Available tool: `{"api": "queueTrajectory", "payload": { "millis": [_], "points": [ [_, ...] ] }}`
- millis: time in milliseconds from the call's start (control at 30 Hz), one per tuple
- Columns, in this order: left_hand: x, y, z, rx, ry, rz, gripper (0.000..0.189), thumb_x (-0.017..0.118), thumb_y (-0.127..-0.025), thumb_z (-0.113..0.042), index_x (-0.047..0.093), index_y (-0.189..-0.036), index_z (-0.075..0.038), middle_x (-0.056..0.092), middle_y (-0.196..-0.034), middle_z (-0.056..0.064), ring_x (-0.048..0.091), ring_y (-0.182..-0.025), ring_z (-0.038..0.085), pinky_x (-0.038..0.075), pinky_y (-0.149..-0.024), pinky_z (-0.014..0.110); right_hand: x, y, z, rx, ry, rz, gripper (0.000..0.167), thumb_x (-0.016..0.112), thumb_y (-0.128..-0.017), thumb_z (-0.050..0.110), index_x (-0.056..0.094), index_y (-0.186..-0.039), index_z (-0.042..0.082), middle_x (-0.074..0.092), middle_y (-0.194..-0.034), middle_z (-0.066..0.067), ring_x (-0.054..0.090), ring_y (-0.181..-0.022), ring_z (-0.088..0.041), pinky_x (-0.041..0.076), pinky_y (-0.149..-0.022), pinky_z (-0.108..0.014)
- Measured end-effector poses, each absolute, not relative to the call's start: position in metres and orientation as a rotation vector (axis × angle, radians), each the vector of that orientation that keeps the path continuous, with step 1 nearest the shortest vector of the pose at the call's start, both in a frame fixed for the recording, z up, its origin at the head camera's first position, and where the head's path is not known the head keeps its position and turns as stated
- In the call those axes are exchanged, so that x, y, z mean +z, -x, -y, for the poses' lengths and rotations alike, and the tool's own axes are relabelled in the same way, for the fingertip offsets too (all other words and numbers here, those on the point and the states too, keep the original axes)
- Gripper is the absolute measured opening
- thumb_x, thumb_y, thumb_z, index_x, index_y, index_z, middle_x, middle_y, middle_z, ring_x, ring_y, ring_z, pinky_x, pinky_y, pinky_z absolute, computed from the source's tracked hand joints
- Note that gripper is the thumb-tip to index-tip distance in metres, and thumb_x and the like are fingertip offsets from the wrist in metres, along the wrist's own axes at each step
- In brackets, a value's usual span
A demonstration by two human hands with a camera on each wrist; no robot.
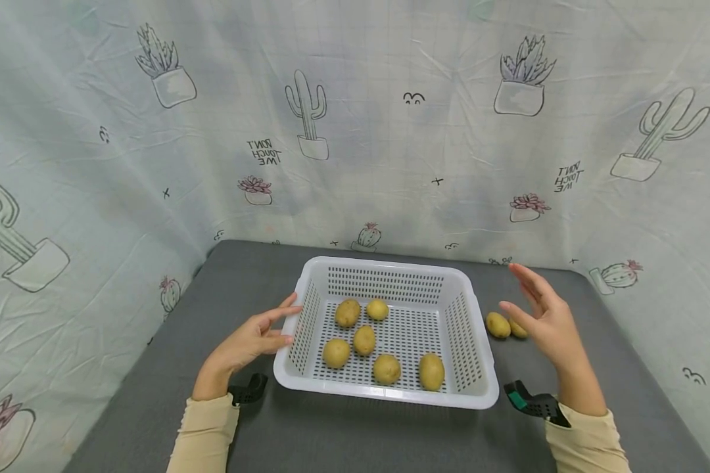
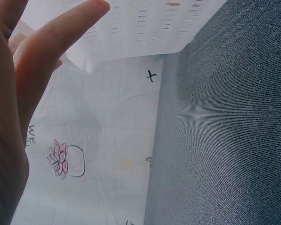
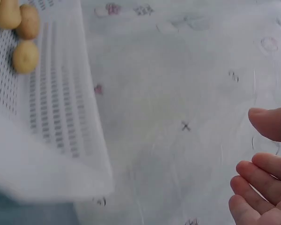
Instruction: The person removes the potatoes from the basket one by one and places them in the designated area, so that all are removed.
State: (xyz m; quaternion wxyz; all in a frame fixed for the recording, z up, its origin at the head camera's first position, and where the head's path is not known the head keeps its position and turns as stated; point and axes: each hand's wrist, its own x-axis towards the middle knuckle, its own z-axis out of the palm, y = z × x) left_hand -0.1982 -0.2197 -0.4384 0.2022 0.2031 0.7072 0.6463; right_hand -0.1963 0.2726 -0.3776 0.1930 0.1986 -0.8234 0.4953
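A white perforated plastic basket sits on the dark table, with several yellow potatoes spread over its floor. At its left side is my left hand, thumb and fingers spread, fingertips at the rim; whether they touch it I cannot tell. In the left wrist view the thumb stretches in front of the basket wall. My right hand is raised to the right of the basket, apart from it, thumb and fingers parted with nothing between them. Two potatoes lie outside the basket, one partly behind that hand.
A grey-black cloth covers the table. Behind and at the sides hangs a pale curtain printed with cacti and potted plants. Black bands with small mounts are worn on both wrists.
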Motion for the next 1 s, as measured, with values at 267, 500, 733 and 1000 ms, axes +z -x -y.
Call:
{"api": "queueTrajectory", "payload": {
  "millis": [267,500,733,1000],
  "points": [
    [-0.437,0.199,0.220,1.793,-0.571,-1.987,0.065,0.061,-0.092,-0.008,0.027,-0.148,-0.001,-0.005,-0.161,0.000,0.052,-0.118,0.045,0.052,-0.084,0.031,-0.372,0.206,-0.250,1.384,-0.683,2.450,0.065,0.067,-0.085,-0.003,0.037,-0.142,-0.001,0.038,-0.144,-0.024,0.032,-0.129,0.012,0.026,-0.102,-0.005],
    [-0.439,0.199,0.220,1.805,-0.576,-1.974,0.065,0.060,-0.092,-0.006,0.027,-0.148,0.002,-0.007,-0.161,0.002,0.055,-0.115,0.044,0.053,-0.084,0.032,-0.375,0.218,-0.235,1.405,-0.785,2.634,0.064,0.068,-0.087,0.009,0.037,-0.143,0.002,0.039,-0.145,-0.021,0.037,-0.135,-0.022,0.026,-0.100,-0.003],
    [-0.437,0.199,0.220,1.803,-0.564,-1.990,0.065,0.060,-0.092,-0.006,0.027,-0.148,0.001,-0.006,-0.161,0.001,0.057,-0.114,0.041,0.053,-0.084,0.033,-0.379,0.238,-0.220,1.495,-0.954,2.648,0.061,0.066,-0.088,0.008,0.037,-0.142,-0.002,0.039,-0.145,-0.024,0.035,-0.134,-0.035,0.027,-0.103,-0.006],
    [-0.440,0.199,0.221,1.797,-0.628,-1.980,0.064,0.058,-0.093,-0.003,0.025,-0.147,0.006,-0.008,-0.160,0.008,0.059,-0.112,0.036,0.053,-0.084,0.031,-0.394,0.252,-0.209,1.525,-1.033,2.847,0.055,0.066,-0.090,0.017,0.044,-0.137,-0.001,0.048,-0.138,-0.022,0.043,-0.129,-0.039,0.031,-0.107,-0.050]
  ]
}}
